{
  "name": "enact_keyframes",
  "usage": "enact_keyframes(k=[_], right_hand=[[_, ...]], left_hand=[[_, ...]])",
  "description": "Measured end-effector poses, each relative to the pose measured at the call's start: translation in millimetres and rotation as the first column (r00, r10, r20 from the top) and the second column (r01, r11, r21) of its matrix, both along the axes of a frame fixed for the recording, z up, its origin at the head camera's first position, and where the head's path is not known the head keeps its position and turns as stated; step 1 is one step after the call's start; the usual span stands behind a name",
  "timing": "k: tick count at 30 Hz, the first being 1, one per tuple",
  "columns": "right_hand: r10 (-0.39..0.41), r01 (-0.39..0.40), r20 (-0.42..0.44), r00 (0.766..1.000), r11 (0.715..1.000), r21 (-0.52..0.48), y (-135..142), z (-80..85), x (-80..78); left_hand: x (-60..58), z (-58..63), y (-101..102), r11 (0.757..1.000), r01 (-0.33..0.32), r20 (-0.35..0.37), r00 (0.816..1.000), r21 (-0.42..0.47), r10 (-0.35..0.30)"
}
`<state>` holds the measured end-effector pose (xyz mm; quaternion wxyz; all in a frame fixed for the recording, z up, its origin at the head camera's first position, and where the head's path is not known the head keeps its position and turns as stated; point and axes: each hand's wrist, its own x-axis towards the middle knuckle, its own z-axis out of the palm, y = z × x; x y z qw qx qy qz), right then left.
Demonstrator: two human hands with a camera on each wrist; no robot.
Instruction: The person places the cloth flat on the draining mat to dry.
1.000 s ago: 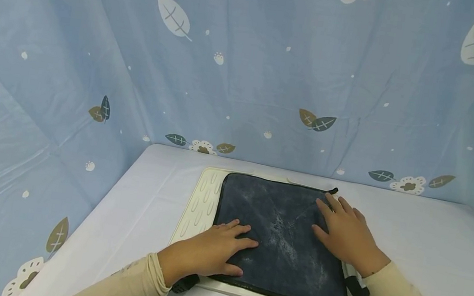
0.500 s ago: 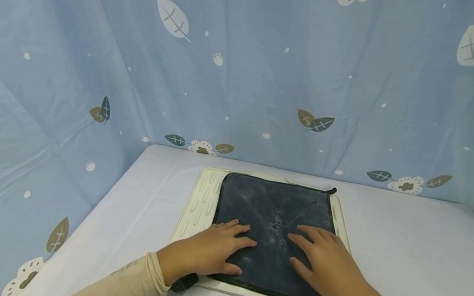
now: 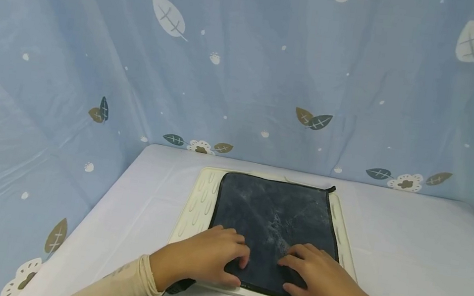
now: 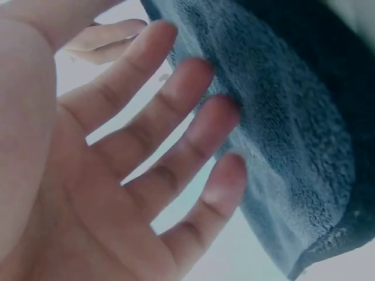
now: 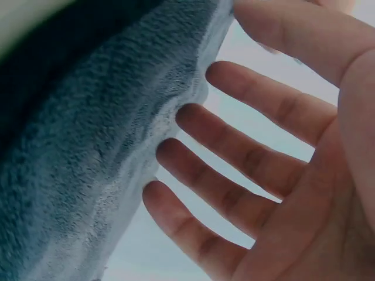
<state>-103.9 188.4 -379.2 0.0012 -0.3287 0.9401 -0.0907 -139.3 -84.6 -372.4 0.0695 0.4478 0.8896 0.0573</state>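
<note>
A dark blue-grey towel (image 3: 274,205) with a black edge lies spread flat on a cream board (image 3: 199,202) with raised oval ribs. My left hand (image 3: 209,254) is over the towel's near left part, fingers bent, thumb by the near edge. Over the near right part is my right hand (image 3: 320,281), its fingers bent down towards the cloth. In the left wrist view, loosely spread fingertips meet the fuzzy towel (image 4: 293,129). The right wrist view likewise has parted fingertips against the towel (image 5: 99,134). Neither wrist view shows cloth gripped between fingers and thumb.
A white-covered table (image 3: 413,241) carries the board. Behind and to the left hangs a blue curtain (image 3: 245,84) with leaf and flower prints. A small black loop (image 3: 331,189) sticks out at the towel's far right corner.
My right hand has come from the towel's far right part to its near right part. The left hand's fingers, spread flat before, are now bent and drawn nearer.
</note>
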Motion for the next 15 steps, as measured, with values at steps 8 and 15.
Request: enact_keyframes(k=[8, 15], right_hand=[[0.034, -0.035, 0.092, 0.995, 0.999, 0.007, 2.1, -2.3, 0.7], [0.014, -0.018, 0.122, 0.992, 1.0, 0.025, 4.8, -3.7, 2.3]], left_hand=[[4.1, -0.4, -1.0, 1.0, -0.015, 0.046, 0.999, -0.026, 0.016], [5.2, -1.4, 1.1, 0.998, -0.021, 0.024, 0.999, -0.052, 0.023]])
